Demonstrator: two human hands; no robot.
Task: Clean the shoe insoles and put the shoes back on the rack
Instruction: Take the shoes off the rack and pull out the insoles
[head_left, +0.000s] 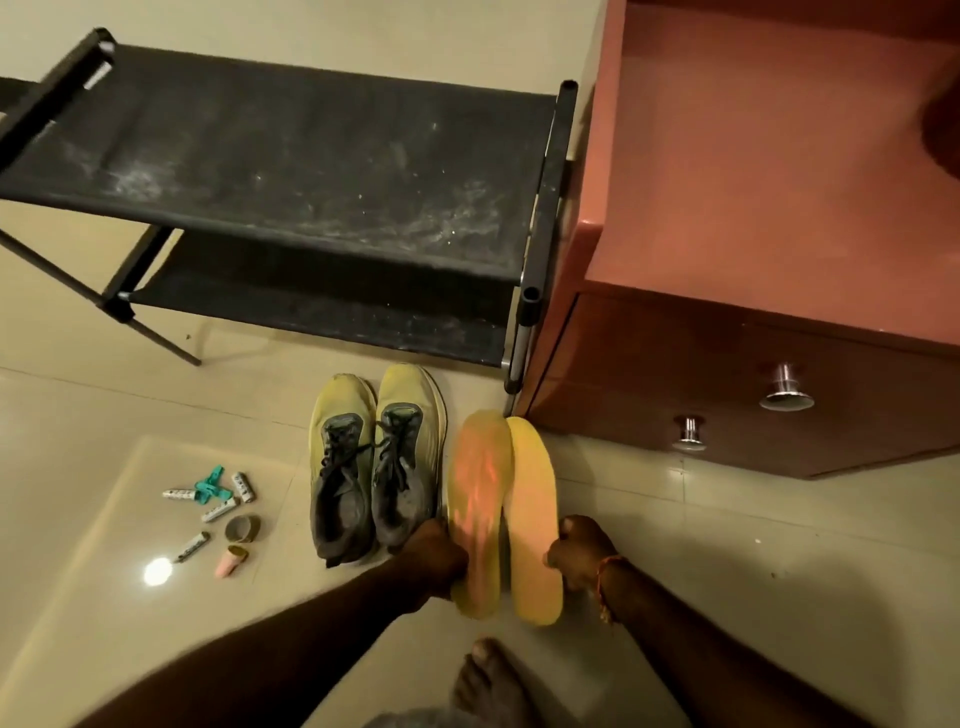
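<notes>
on the floor (104, 405) just in front of the shoe rack (291, 171), pair of yellow shoes (375, 460) stands side by side, toes toward rack. right of shoes, two insoles lie lengthwise, edges overlapping. left hand (435, 558) grips heel end of left insole (477, 512); right hand (581, 553) grips heel end of right insole (534, 525). left of shoes: batteries (243, 486), green clips (210, 491), tape roll (242, 528). right of rack: red-brown cabinet (753, 218).

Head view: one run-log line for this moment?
left hand grips left insole | right hand grips right insole | shoes on floor | rack
</notes>
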